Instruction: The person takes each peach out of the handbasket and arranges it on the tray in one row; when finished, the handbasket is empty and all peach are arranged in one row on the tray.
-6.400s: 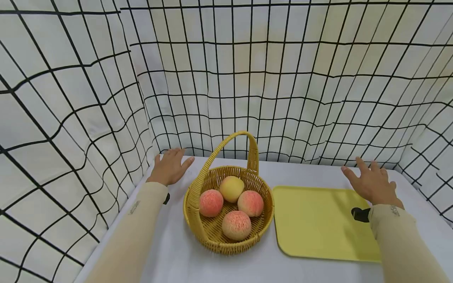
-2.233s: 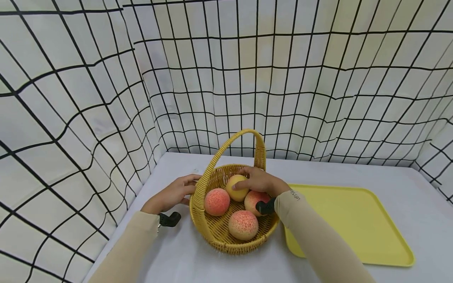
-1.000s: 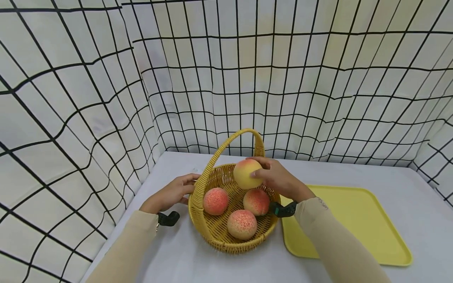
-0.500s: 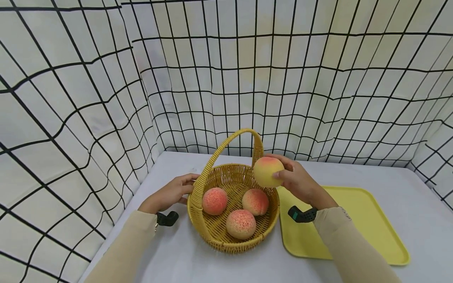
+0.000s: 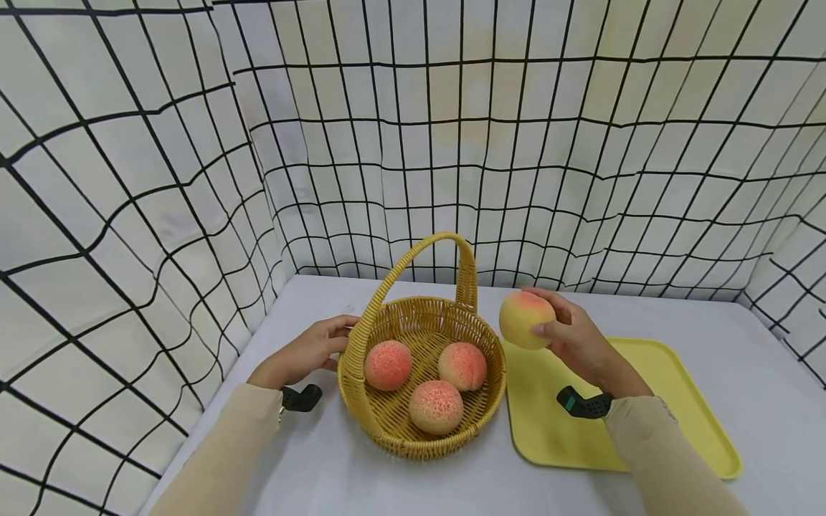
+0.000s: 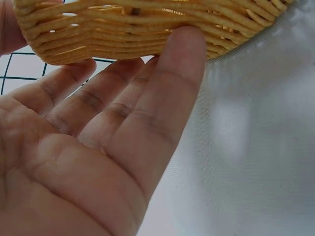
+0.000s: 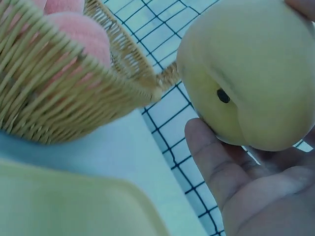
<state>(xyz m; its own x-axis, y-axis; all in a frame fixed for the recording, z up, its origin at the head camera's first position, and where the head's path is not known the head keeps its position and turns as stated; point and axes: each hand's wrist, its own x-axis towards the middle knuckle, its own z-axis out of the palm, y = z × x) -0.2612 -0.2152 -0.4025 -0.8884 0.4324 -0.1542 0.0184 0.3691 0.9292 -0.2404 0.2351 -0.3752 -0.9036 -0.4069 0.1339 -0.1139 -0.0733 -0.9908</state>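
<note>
My right hand point(image 5: 584, 347) grips a yellow peach point(image 5: 524, 319) with a reddish top, held in the air above the yellow tray's point(image 5: 548, 430) far left corner. In the right wrist view the peach point(image 7: 251, 73) shows a small dark spot, with the thumb and fingers around it. My left hand point(image 5: 310, 352) touches the left side of the wicker basket point(image 5: 422, 450); in the left wrist view its extended fingers point(image 6: 184, 54) rest against the woven wall. Inside the basket lie three pinkish peaches: one left point(image 5: 388, 365), one right point(image 5: 462, 366), one in front point(image 5: 436, 407).
The basket's tall arched handle point(image 5: 413, 254) rises over its left and far sides. Black grid netting point(image 5: 452, 168) over white cloth stands behind and along both sides of the white table point(image 5: 310, 466). The tray lies directly to the basket's right.
The right hand has gone from over the tray into the basket, taken hold of the yellow peach, lifted it out and carried it right. The left hand has come to the basket's side.
</note>
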